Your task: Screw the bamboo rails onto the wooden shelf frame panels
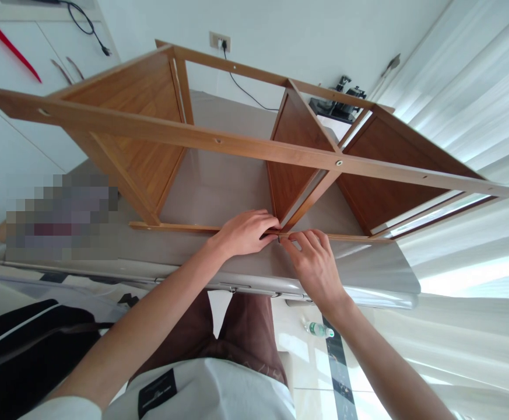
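Observation:
A wooden shelf rack [202, 134] with several slatted or panel shelves lies on its side across the table. My left hand [248, 233] is closed at the rack's near lower rail, where the middle shelf [295, 149] joins it. Beside it, my right hand [313, 254] pinches at the same joint, thumb and fingertips together. Something small and dark shows between the two hands, too small to name. A round metal fastener [339, 163] sits in the upper rail above the middle shelf.
The grey-covered table [230, 175] ends just in front of my legs. Black equipment [344, 99] stands beyond the rack, near the curtain [490, 233]. A plastic bottle [319, 329] lies on the floor at right. White cabinets [13, 64] are at left, beside a blurred-out patch.

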A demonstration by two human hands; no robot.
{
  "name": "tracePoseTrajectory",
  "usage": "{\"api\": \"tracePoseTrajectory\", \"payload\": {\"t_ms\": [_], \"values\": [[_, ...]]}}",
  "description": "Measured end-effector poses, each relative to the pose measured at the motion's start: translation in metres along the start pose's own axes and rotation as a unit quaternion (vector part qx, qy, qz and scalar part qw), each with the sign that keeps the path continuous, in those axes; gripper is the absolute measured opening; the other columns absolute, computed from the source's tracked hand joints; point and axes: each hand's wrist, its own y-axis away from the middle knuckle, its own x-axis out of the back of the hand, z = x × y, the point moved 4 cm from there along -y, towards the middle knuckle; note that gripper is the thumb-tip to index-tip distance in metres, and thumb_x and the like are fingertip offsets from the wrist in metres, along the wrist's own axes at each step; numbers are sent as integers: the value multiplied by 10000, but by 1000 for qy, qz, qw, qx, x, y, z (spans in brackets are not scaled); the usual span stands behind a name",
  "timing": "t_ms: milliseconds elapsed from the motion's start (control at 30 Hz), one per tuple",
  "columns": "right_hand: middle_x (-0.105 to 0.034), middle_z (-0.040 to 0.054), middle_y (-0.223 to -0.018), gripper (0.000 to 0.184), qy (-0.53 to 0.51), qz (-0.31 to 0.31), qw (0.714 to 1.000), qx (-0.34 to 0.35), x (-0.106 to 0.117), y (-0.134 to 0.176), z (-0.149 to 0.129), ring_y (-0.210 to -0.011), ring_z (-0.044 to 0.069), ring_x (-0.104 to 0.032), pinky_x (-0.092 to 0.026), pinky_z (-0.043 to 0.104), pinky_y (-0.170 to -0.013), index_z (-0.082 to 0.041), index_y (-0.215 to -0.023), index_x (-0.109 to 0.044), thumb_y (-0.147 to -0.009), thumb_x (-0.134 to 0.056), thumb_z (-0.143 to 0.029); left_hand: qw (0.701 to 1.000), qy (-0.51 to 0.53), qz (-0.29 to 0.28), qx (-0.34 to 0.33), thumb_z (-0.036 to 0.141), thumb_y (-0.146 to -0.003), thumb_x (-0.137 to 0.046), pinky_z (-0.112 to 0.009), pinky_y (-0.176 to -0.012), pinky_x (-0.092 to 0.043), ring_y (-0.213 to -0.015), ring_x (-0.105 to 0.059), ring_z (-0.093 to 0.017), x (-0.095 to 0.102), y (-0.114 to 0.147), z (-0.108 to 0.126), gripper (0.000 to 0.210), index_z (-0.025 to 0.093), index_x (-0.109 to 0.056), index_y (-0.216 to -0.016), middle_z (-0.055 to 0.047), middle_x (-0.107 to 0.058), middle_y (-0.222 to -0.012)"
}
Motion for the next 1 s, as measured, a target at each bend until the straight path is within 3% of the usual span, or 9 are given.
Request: {"api": "tracePoseTrajectory", "payload": {"t_ms": [367,767,1000], "values": [[-680,80,-1026,237,-23,15,1000,-9,-10,10,1,-972,214,-555,-369,393,-981,-174,-1097,-664,-972,-496,-61,1000,1,2,-1,263,-965,-597,-343,-896,-528,-1003,-667,-207,1,0,0,120,212,-661,-1052,-35,-729,-1033],[-659,79,-1065,195,-127,34,986,-101,-26,17,8,-958,201,-580,-403,331,-851,-206,-1067,-697,-992,-530,-139,1000,-8,-3,0,266,-969,-592,-341,-888,-526,-992,-662,-206,1,0,0,115,206,-656,-1044,-37,-726,-1017],[-674,53,-982,172,-153,31,982,-104,-30,18,9,-922,199,-572,-393,329,-840,-212,-1045,-703,-999,-541,-174,1000,-9,2,2,274,-967,-602,-333,-887,-527,-992,-669,-202,0,1,0,114,211,-659,-1042,-34,-726,-1020]]}}
